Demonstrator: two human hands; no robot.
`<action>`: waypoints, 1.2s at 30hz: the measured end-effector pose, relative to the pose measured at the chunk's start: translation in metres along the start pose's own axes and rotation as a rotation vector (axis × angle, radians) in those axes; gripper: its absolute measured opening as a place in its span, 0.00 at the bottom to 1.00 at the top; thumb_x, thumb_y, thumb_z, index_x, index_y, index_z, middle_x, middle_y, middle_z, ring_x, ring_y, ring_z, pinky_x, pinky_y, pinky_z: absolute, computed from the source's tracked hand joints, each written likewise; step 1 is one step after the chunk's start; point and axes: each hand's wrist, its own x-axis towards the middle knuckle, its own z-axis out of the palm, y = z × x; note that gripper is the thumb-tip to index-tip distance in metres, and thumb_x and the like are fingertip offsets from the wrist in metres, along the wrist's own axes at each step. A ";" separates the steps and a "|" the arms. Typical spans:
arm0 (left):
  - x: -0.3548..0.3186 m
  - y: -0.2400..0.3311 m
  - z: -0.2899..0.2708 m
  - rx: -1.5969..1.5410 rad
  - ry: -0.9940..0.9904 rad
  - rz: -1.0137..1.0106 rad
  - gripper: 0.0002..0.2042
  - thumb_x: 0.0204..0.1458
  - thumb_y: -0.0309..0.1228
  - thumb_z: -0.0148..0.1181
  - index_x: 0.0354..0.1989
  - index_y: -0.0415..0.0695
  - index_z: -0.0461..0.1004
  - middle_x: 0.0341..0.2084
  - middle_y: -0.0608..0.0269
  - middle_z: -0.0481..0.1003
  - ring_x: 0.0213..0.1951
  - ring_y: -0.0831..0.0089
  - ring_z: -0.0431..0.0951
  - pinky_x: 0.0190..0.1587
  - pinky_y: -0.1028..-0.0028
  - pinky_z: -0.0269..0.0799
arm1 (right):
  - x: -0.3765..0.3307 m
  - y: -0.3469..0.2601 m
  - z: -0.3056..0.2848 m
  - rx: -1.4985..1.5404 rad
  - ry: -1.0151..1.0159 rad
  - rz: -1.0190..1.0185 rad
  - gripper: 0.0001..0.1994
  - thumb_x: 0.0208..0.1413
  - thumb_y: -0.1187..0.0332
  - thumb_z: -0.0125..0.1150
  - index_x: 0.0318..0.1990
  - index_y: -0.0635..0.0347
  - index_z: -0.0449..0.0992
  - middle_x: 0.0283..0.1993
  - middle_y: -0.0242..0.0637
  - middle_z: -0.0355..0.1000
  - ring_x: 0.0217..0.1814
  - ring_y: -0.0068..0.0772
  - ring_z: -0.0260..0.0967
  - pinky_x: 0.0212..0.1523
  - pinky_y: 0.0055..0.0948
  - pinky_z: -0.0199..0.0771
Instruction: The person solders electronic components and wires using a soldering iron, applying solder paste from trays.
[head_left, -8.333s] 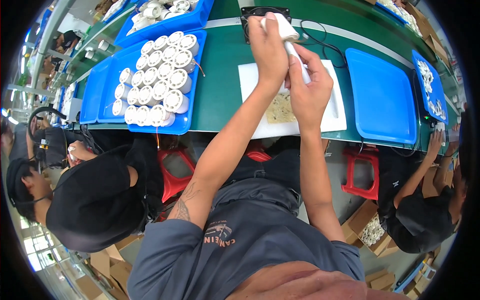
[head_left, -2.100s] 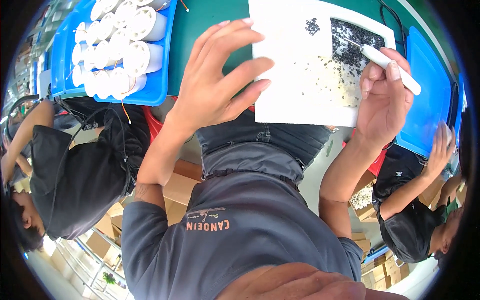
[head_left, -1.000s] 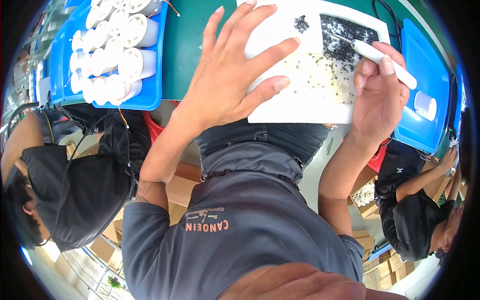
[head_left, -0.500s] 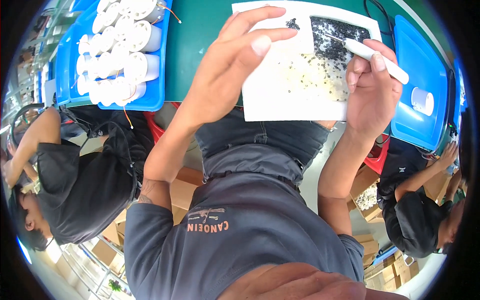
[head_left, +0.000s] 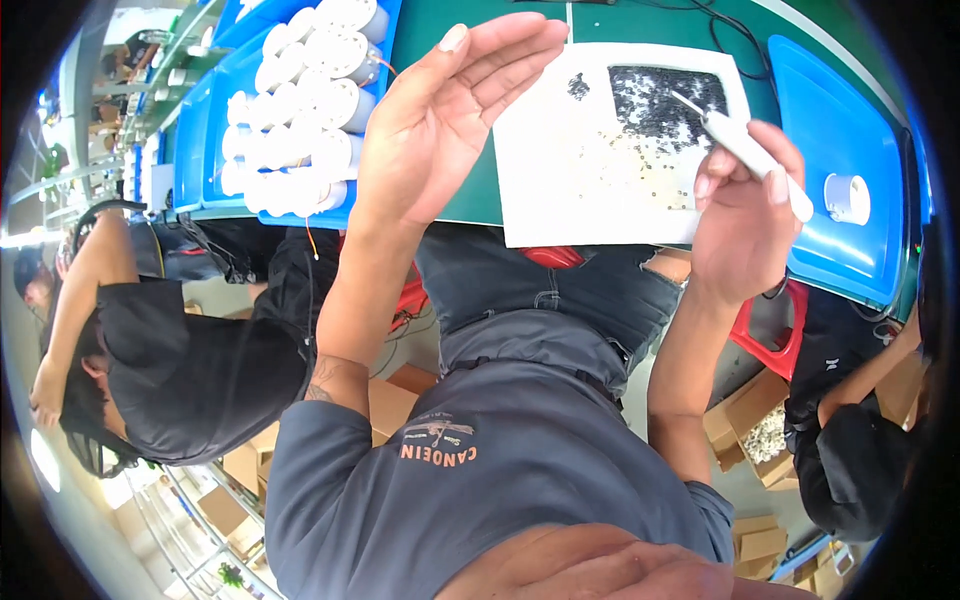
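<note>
Head: right hand (head_left: 742, 235) holds white tool (head_left: 745, 148); shirt (head_left: 540, 430) bears orange lettering (head_left: 438, 455).

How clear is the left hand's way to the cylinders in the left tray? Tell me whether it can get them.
Probably yes: the left hand appears empty and open near the left tray, and nothing seems to block the nearest cylinders.

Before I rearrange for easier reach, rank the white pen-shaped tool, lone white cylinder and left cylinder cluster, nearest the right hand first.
1. White pen-shaped tool: in the right hand.
2. Lone white cylinder: in the right blue tray.
3. Cylinder cluster: left, beyond the left hand.
</note>
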 end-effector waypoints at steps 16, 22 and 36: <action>0.123 -0.154 0.183 1.052 -0.556 0.808 0.25 0.51 0.43 0.71 0.55 0.51 0.71 0.53 0.46 0.69 0.48 0.49 0.77 0.47 0.55 0.76 | -0.054 -0.085 -0.020 -0.231 0.333 -0.375 0.16 0.64 0.71 0.57 0.56 0.72 0.69 0.39 0.51 0.77 0.31 0.35 0.75 0.25 0.24 0.72; 0.129 -0.201 0.224 1.171 -0.650 0.527 0.25 0.51 0.40 0.70 0.55 0.47 0.70 0.49 0.43 0.70 0.46 0.45 0.77 0.49 0.54 0.76 | -0.058 -0.088 -0.026 -0.295 0.333 -0.364 0.14 0.62 0.76 0.58 0.54 0.70 0.69 0.42 0.54 0.78 0.31 0.34 0.77 0.27 0.21 0.72; 0.109 -0.084 0.149 -0.440 0.172 -0.109 0.16 0.67 0.46 0.51 0.49 0.45 0.73 0.37 0.59 0.79 0.38 0.63 0.82 0.37 0.58 0.83 | -0.025 -0.047 0.002 -0.539 0.222 -0.138 0.18 0.64 0.78 0.57 0.61 0.68 0.72 0.32 0.32 0.74 0.27 0.15 0.66 0.27 0.15 0.65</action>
